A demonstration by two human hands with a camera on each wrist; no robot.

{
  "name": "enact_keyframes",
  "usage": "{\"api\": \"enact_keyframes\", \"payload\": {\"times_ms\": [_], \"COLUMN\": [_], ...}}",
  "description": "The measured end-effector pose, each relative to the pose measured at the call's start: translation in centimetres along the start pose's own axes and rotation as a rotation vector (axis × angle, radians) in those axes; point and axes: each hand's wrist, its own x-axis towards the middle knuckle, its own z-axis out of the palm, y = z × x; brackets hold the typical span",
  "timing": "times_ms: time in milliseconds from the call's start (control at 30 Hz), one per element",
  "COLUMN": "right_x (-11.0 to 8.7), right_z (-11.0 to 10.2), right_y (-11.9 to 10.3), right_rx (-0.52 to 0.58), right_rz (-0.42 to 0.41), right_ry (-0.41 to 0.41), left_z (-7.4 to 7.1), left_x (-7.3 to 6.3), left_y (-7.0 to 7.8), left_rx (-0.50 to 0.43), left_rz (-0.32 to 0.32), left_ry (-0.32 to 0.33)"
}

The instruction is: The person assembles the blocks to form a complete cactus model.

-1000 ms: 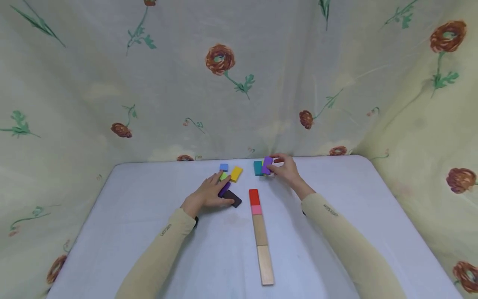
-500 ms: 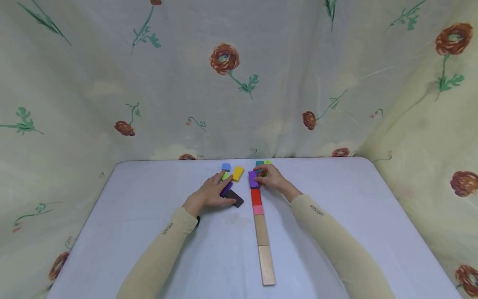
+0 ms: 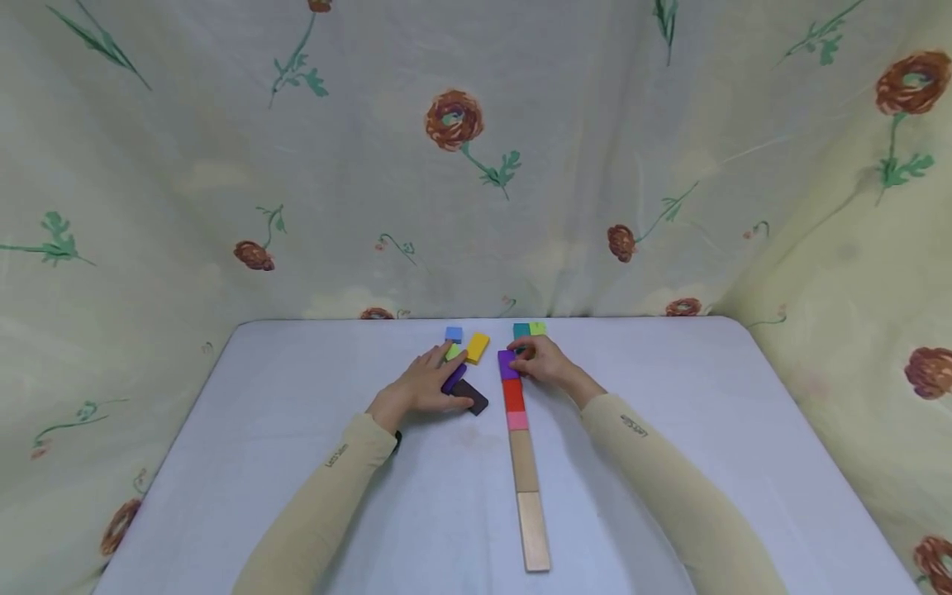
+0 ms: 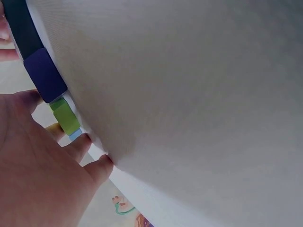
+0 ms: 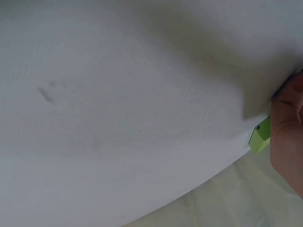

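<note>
My right hand [image 3: 546, 364] pinches a purple block [image 3: 507, 365] at the far end of a line of blocks on the table. Below it in that line lie a red block [image 3: 514, 396], a pink block [image 3: 516, 421], a tan block [image 3: 524, 460] and a pale wooden block [image 3: 533, 531]. My left hand [image 3: 424, 384] rests with spread fingers over a loose group: a black block [image 3: 470, 398], a dark purple block [image 4: 45, 75] and a light green block [image 4: 66, 117], partly covered in the head view.
A yellow block [image 3: 478, 348] and a small blue block [image 3: 454, 334] lie beyond my left fingers. Near the table's back edge, a teal block [image 3: 521, 330] and a lime block [image 3: 538, 328] sit side by side. A flowered curtain [image 3: 357, 165] hangs behind the table.
My right hand has brought the purple block left and towards me, from beside the teal block down to the red block's far end. The left hand has stayed over its group.
</note>
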Motion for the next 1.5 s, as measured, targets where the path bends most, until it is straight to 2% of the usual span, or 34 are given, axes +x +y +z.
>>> {"api": "enact_keyframes", "payload": {"times_ms": [733, 933, 1233, 1300, 1400, 1500], "right_x": [0.4, 0.7, 1.3, 1.5, 1.6, 2.1], "right_z": [-0.1, 0.0, 0.1, 0.0, -0.1, 0.1], "right_y": [0.5, 0.6, 0.3, 0.2, -0.2, -1.7], "right_rx": [0.052, 0.091, 0.107, 0.085, 0.003, -0.085], "right_rz": [0.035, 0.082, 0.094, 0.077, 0.018, -0.049], "right_ry": [-0.019, 0.028, 0.078, 0.103, 0.19, 0.262], "left_z": [0.2, 0.2, 0.1, 0.0, -0.1, 0.0], "left_x": [0.2, 0.2, 0.3, 0.3, 0.2, 0.1], "left_y": [-0.1, -0.2, -0.4, -0.3, -0.3, -0.4], "left_rx": [-0.007, -0.024, -0.014, -0.014, -0.017, -0.018], "left_rz": [-0.018, -0.011, -0.014, -0.013, -0.001, 0.01], "left_ry": [-0.012, -0.002, -0.003, -0.004, -0.004, -0.006]}}
